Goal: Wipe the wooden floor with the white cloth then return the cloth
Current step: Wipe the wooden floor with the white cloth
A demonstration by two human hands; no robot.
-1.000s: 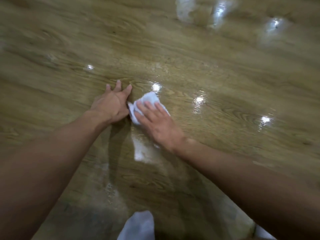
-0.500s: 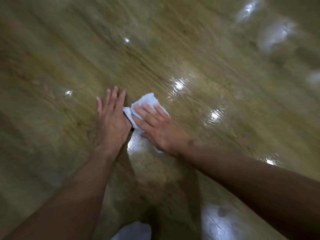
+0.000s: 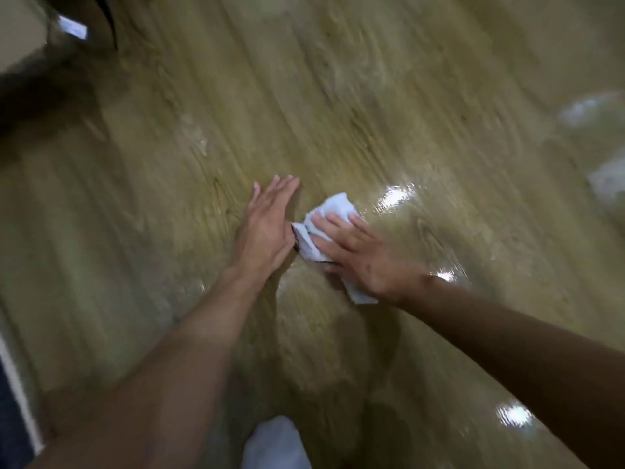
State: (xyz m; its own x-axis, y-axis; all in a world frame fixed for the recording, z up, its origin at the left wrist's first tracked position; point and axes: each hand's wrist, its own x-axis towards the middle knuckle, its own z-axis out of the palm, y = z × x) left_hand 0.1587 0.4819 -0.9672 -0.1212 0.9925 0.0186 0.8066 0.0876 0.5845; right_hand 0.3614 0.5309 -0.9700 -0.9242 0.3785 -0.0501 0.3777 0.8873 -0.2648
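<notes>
Wood-grain, glossy: the wooden floor [image 3: 372,96] fills the whole view, and the frame is smeared with motion blur. Far-left corner: a dark shape [image 3: 101,25], too blurred to name. A white strip [image 3: 13,384] runs along the floor's left edge lower down.

Mid-floor, the left hand [image 3: 267,228] lies palm down on bare boards, fingers straight and close together, holding nothing. It looks like a prop for body weight. Just right of it is the white cloth [image 3: 333,206], crumpled, lying on the floor. Its left corner meets the side of the left hand, touching or just apart, can't tell. The right hand [image 3: 362,255] sits on top of the cloth, fingers straight and slightly spread, pressing down, not curled round it. Cloth pokes out past the fingertips and a corner shows by the wrist.

Right of that are glare spots [image 3: 394,194] on the boards, and pale blurs [image 3: 608,181] at the floor's right edge, unidentifiable. Near edge, centre: pale fabric [image 3: 274,441], probably the person's clothing.

Judgement: mid-wipe, return not started.

Risks:
- Nothing pinches the cloth, so a fast stroke could make it bunch or slide out from under the palm, and the bare hand would smear the boards.
- The sheen suggests a slick, maybe damp surface, so the propping left hand could skid if weight shifts.
- The cloth corner could catch on the left hand and fold over, leaving streaks.
</notes>
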